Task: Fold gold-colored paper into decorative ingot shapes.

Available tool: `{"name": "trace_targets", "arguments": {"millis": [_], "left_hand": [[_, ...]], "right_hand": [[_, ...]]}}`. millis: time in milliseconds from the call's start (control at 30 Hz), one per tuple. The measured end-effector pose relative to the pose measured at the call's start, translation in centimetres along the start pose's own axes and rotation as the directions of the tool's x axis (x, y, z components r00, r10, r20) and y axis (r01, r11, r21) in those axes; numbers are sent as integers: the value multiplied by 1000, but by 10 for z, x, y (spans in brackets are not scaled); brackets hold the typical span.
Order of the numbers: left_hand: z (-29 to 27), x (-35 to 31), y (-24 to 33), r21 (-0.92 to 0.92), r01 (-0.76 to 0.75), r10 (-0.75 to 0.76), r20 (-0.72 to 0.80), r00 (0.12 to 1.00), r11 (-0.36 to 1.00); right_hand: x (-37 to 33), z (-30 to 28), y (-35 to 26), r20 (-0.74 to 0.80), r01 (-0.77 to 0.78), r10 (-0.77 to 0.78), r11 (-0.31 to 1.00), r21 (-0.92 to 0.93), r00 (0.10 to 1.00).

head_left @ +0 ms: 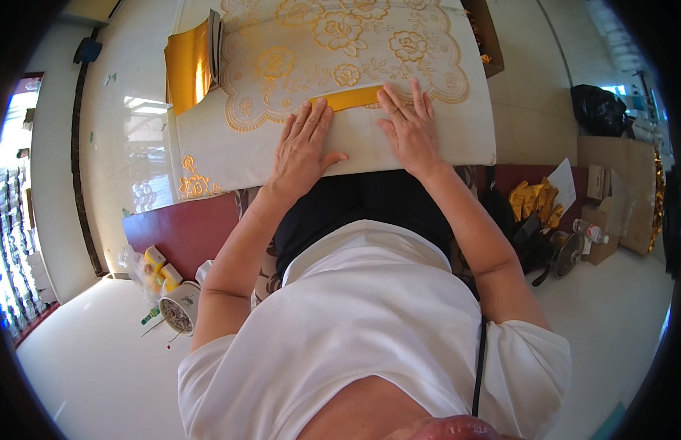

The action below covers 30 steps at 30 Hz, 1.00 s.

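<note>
A narrow strip of shiny gold paper (348, 99), seemingly folded, lies crosswise on the table with a white cloth (384, 139) patterned in gold flowers. My left hand (302, 147) rests flat on the cloth, its outstretched fingertips at the strip's left end. At the right end, my right hand (412, 132) presses down with fingers spread and straight, the fingertips on or just beside the paper. Neither hand is wrapped around anything. The strip's two ends are partly hidden under the fingers. Farther left on the table sits a stack of gold paper sheets (188, 66), curling over at its near side.
A dark red bench (186, 231) runs beneath me. On its right lie crumpled gold paper (537, 204) and a white sheet. Cardboard boxes (627, 183), a plastic bottle (590, 231) and a black bag (599, 110) stand to the right. A bucket (183, 293) is at lower left.
</note>
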State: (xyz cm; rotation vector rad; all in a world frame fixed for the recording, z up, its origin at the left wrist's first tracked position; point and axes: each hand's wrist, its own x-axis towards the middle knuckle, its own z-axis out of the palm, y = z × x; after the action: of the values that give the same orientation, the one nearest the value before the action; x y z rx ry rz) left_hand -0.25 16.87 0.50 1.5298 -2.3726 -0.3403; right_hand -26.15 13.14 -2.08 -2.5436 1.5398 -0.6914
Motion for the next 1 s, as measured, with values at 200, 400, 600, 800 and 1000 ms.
{"name": "trace_targets", "arguments": {"millis": [200,400,600,800,1000], "left_hand": [[-5,-2,-3,50,-15,20,-105,994,999],[2,22,-11,23,-97,100,-248,963,995],[7,12,3,-57,-14,-3,-290,957,998],[4,17,19,-248,136,-217,-335,917,959],[3,26,38,-881,327,-617,52,785,341]], "right_hand": [[8,-5,1,-53,-15,14,1000,-16,998],[52,-1,1,-129,-7,42,967,255,991],[62,6,-2,-25,57,-53,983,173,998],[66,-4,-12,-4,-67,70,963,261,998],[56,-7,-28,-31,-49,61,953,299,998]]}}
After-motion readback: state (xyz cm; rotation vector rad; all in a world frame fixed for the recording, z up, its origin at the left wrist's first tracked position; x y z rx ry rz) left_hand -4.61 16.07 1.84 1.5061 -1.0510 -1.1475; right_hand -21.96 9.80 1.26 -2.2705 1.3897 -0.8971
